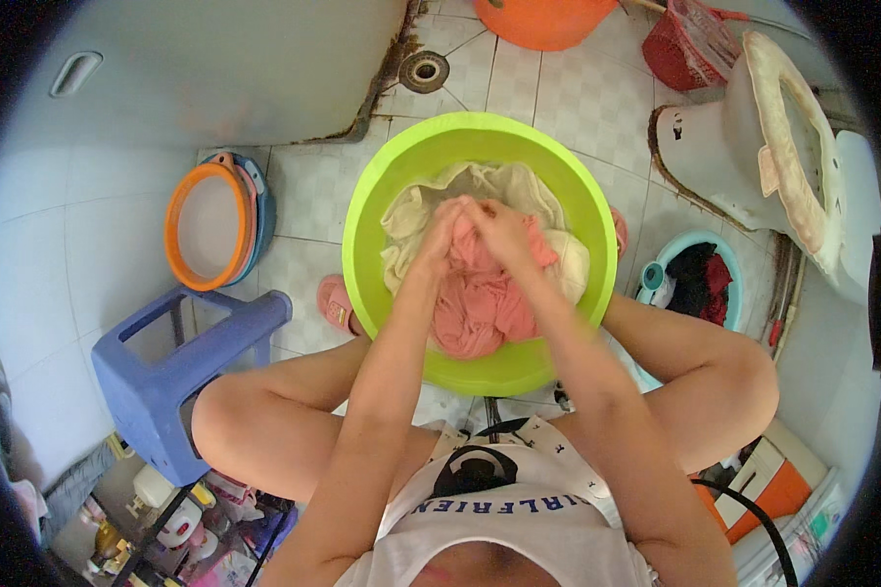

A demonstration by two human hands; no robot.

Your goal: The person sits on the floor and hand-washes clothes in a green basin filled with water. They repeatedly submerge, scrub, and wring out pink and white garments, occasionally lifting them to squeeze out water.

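Note:
A large lime-green basin (pixel 370 210) stands on the floor between my knees. Inside it lies a wet coral-pink garment (pixel 482 308), bunched up, on top of cream-coloured cloth (pixel 519 181). My left hand (pixel 442 235) and my right hand (pixel 502 235) meet over the middle of the basin, knuckles close together. Both are closed on a gathered part of the pink garment, which shows between and beside them. The fingertips are partly hidden, and the garment's exact kind cannot be made out. Some water seems to lie around the cloth near the far side.
To my left are a blue plastic stool (pixel 181 362) and stacked basins with an orange rim (pixel 171 220). At the right stand a toilet (pixel 719 147) and a light-blue bucket (pixel 739 249) holding dark and red cloth. Beyond the basin are a floor drain (pixel 424 71) and an orange tub (pixel 546 22).

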